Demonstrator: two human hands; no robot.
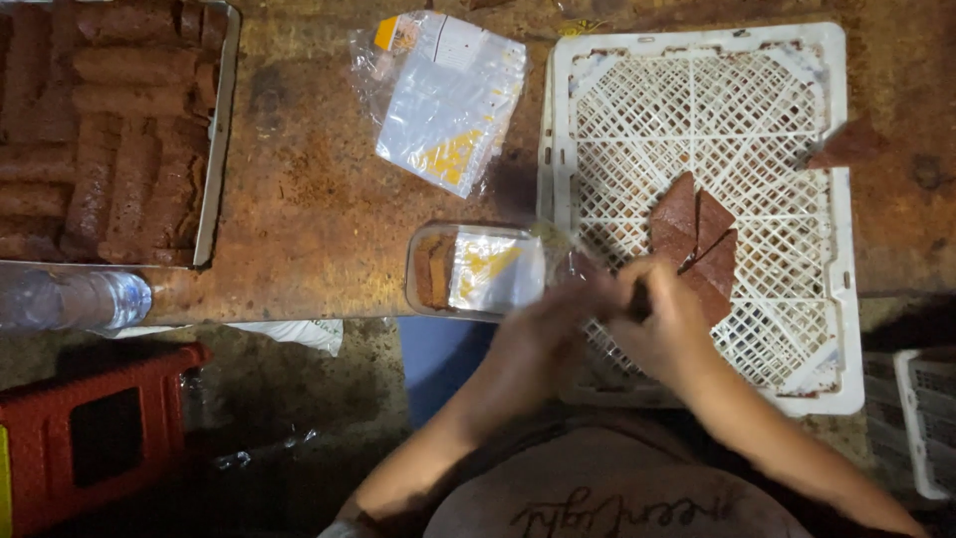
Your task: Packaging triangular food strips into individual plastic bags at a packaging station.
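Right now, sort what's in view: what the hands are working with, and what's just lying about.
In use:
left hand
right hand
brown triangular pieces
white lattice crate
clear plastic container

Lying about:
stack of plastic bags
metal tray of brown slabs
water bottle
red stool
stray brown piece on the crate's rim

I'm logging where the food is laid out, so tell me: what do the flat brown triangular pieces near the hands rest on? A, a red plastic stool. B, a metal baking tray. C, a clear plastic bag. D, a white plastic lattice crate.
D: the flat brown triangular pieces lie on the white plastic lattice crate, just beyond the right hand.
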